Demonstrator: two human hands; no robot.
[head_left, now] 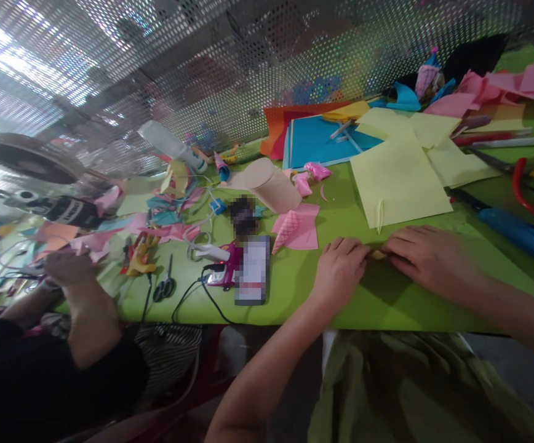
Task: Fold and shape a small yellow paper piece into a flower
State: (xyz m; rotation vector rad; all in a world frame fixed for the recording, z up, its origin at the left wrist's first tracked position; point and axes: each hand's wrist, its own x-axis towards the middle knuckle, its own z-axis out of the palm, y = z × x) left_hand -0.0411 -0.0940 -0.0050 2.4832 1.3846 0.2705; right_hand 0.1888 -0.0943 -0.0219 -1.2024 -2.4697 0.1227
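Hold one small tan piece, right of centre in the frame over the green table, pinched at either end by fingers of left hand and right hand, pressing lightly and evenly.

Glare upper left (edges stretched)

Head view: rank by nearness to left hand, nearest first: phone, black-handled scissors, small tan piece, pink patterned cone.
From the left hand:
1. Small tan piece: in its grip.
2. Pink patterned cone: to its left, overlapping pink paper.
3. Phone: farther left.
4. Black-handled scissors: left of the phone.
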